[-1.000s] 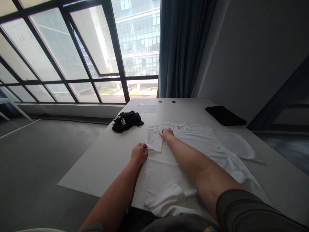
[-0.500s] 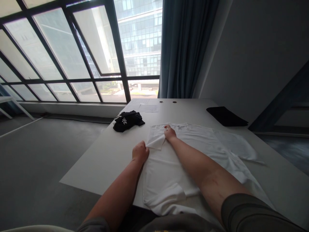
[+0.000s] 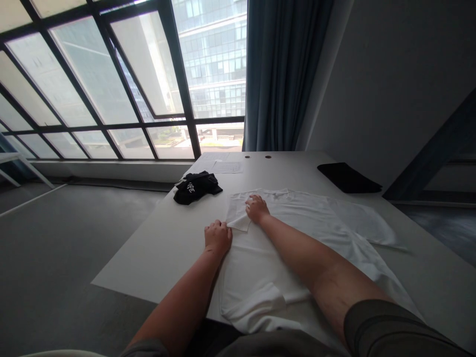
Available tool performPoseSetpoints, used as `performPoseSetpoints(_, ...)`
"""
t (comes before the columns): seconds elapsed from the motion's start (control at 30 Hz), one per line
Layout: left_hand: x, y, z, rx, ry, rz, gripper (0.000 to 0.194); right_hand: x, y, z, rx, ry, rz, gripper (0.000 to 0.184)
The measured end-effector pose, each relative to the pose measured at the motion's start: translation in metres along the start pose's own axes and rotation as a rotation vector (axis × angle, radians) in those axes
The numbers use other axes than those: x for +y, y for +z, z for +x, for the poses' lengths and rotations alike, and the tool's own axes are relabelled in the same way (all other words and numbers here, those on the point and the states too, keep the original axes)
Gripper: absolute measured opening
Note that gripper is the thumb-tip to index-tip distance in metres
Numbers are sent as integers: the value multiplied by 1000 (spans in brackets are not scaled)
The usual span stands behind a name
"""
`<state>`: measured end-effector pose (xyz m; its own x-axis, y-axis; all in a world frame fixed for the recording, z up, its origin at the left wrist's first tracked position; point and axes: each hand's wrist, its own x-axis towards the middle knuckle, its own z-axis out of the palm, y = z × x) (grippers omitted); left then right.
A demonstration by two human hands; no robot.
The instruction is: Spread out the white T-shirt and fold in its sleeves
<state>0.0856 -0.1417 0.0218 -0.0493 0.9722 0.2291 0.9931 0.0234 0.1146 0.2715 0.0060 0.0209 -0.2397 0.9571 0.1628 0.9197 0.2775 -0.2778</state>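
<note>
A white T-shirt (image 3: 267, 263) lies spread over the table, its left sleeve (image 3: 238, 213) turned in over the body. My right hand (image 3: 257, 208) rests on that folded sleeve with fingers apart and slightly curled. At the shirt's left edge, just below the sleeve's corner, my left hand (image 3: 218, 236) lies palm down, fingers loosely extended and touching the fabric's border. The shirt's far sleeve (image 3: 372, 225) stretches out to the right. Part of the shirt is hidden beneath my right forearm, and its near end is bunched by my body.
The white table (image 3: 159, 258) carries a crumpled black garment (image 3: 197, 188) with white lettering at left. A folded black cloth-like item (image 3: 349, 178) lies at the far right. Papers (image 3: 226, 167) lie near the back edge, by two round holes. A curtain (image 3: 280, 79) hangs behind.
My right hand has let go of its pinch on the sleeve, shifted slightly left and spread its fingers. My left hand has loosened from a closed grip and flattened at the shirt's edge.
</note>
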Motion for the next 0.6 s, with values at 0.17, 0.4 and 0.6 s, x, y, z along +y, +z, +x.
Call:
performPoseSetpoints(0.17,3,-9,-5,-6,-13,39,28,-37,5,17,-271,-163,-63,54)
performPoseSetpoints(0.4,5,-7,-12,-51,185,-77,51,-58,20,44,-368,-182,-62,59)
performPoseSetpoints(0.6,9,-1,-12,-196,215,-73,58,-44,21,65,-220,-69,-57,57)
